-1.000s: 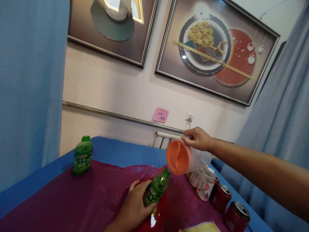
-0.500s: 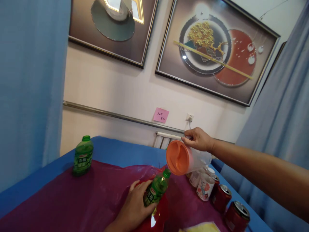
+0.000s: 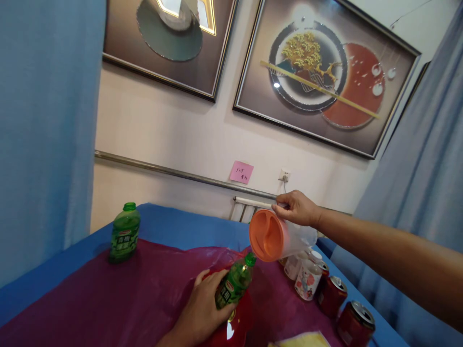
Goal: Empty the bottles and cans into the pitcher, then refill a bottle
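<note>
My right hand [image 3: 297,208] grips the handle of a clear plastic jug with an orange lid [image 3: 269,236], tipped on its side so the lid's spout hangs just above a green bottle [image 3: 235,282]. My left hand [image 3: 202,308] is wrapped round that bottle, which leans to the right over a red glossy object [image 3: 235,327] on the purple cloth [image 3: 119,299].
A second green bottle [image 3: 124,233] stands upright at the far left of the table. At the right edge stand a patterned white bottle [image 3: 307,279] and two red cans [image 3: 333,295] [image 3: 356,322]. Blue curtains hang on both sides; framed pictures hang on the wall behind.
</note>
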### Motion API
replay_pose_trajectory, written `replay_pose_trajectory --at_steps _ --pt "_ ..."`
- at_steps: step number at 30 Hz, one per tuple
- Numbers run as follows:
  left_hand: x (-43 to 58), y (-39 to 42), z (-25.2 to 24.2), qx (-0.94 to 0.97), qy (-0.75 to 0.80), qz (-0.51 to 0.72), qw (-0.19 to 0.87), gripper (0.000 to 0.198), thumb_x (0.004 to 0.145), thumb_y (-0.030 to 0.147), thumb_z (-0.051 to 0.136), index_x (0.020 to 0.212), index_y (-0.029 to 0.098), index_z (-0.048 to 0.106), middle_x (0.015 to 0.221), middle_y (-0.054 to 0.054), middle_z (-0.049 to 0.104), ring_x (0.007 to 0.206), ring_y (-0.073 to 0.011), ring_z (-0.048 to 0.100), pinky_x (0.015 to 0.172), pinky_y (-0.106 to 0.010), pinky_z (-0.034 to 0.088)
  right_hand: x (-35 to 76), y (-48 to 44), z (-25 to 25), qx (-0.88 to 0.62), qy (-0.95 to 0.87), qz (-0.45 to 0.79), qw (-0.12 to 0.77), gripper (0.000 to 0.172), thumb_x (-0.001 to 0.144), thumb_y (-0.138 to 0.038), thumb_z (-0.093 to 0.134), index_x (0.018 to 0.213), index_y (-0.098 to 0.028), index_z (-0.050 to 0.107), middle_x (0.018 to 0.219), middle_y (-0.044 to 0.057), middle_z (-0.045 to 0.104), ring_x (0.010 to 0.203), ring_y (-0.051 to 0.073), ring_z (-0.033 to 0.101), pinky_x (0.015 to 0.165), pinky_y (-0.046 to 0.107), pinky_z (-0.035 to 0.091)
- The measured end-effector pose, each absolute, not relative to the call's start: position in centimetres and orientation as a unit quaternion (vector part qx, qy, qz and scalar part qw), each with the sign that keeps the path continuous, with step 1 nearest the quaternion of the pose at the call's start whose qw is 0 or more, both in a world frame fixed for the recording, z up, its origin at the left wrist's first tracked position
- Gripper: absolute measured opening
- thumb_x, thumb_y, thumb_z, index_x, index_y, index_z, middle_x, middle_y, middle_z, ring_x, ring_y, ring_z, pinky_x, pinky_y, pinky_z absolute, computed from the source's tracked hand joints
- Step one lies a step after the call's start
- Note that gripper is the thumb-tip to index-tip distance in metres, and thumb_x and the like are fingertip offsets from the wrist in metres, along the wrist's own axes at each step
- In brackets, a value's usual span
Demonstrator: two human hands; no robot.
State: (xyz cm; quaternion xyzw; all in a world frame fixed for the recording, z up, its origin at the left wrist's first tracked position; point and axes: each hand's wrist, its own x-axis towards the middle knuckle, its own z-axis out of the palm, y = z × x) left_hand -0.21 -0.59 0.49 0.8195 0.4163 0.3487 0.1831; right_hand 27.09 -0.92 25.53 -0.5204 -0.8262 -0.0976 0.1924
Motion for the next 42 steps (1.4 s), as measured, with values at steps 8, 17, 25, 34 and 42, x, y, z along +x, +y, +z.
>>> replay_pose_trajectory --at_steps 8,17,25,34,42 --pt "-0.26 -0.35 0.30 0.822 0.406 0.354 0.186 0.061 0.068 0.030 0.075 0.127 0.022 0.065 0.127 -0.010 0.072 0.123 -0.0357 0.063 0.116 -0.062 0.035 27.12 -1.01 25.65 -0.519 -0.826 -0.111 0.190 0.037 0.084 -0.043 0.049 0.057 -0.022 0.038 0.051 -0.006 0.032 0.050 0.009 0.027 0.052 0.028 0.020" --pt "-0.12 -0.51 0.53 0.818 0.409 0.361 0.183 0.060 0.066 0.029 0.076 0.125 0.023 0.066 0.125 -0.009 0.074 0.122 -0.0362 0.063 0.116 -0.062 0.036 27.17 -0.98 25.55 -0.519 -0.826 -0.109 0.189 0.037 0.084 -0.044 0.049 0.057 -0.022 0.037 0.051 -0.006 0.031 0.049 0.009 0.027 0.051 0.028 0.020" --pt "-0.20 -0.53 0.67 0.828 0.417 0.325 0.185 0.063 0.071 0.032 0.073 0.131 0.019 0.063 0.131 -0.012 0.070 0.128 -0.0378 0.058 0.116 -0.062 0.034 27.09 -1.06 25.56 -0.517 -0.827 -0.110 0.191 0.037 0.085 -0.043 0.049 0.057 -0.022 0.039 0.051 -0.005 0.033 0.049 0.009 0.029 0.051 0.028 0.021" --pt "-0.20 -0.63 0.56 0.819 0.416 0.348 0.189 0.062 0.067 0.029 0.075 0.128 0.023 0.065 0.128 -0.009 0.072 0.126 -0.0360 0.060 0.117 -0.060 0.034 26.97 -1.21 25.68 -0.520 -0.826 -0.112 0.187 0.037 0.084 -0.044 0.048 0.057 -0.022 0.038 0.051 -0.006 0.032 0.049 0.009 0.028 0.051 0.028 0.021" --pt "-0.25 -0.73 0.64 0.821 0.412 0.352 0.180 0.061 0.067 0.030 0.075 0.127 0.023 0.066 0.127 -0.009 0.073 0.124 -0.0368 0.062 0.116 -0.061 0.036 26.94 -1.22 25.71 -0.522 -0.825 -0.111 0.187 0.037 0.084 -0.044 0.049 0.057 -0.022 0.038 0.052 -0.006 0.032 0.050 0.009 0.028 0.051 0.027 0.020"
